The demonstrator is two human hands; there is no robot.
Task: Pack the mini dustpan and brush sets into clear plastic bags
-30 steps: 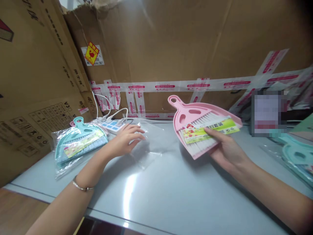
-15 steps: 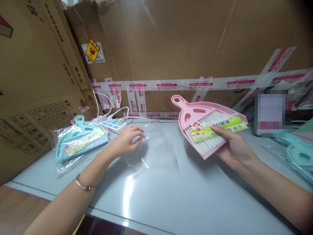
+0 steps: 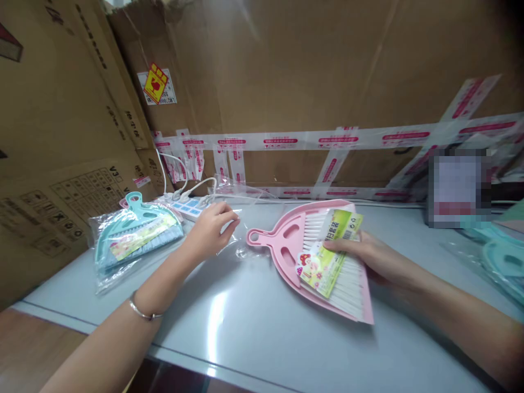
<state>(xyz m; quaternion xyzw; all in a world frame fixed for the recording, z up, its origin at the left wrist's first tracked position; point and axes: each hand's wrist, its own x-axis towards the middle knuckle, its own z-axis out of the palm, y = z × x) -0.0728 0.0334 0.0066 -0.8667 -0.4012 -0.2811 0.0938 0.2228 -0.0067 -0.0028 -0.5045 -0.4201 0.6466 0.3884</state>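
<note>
My right hand (image 3: 368, 256) grips a pink dustpan (image 3: 282, 234) by its wide end, thumb on top of a green and yellow label card (image 3: 327, 256). A brush with white bristles (image 3: 344, 292) lies nested in the pan under the card. The dustpan's ringed handle points left, toward my other hand. My left hand (image 3: 215, 229), with a silver bangle on the wrist, is closed in a pinch on a thin clear plastic bag (image 3: 245, 252). The bag's film spreads behind and beside the fingers, partly hidden by them.
A bagged turquoise dustpan set (image 3: 137, 234) lies at the left, with a bit of pink behind it. A white power strip (image 3: 188, 206) with plugged cables sits behind my left hand. Large cardboard boxes (image 3: 286, 71) wall the back and left. More turquoise dustpans (image 3: 505, 259) lie far right, near a blurred-out object (image 3: 456, 188).
My right hand has lowered the pink dustpan and turned it, so its handle now points left instead of up-left. The clear bag has bunched up and lifted by my left hand, its fingers now closed.
</note>
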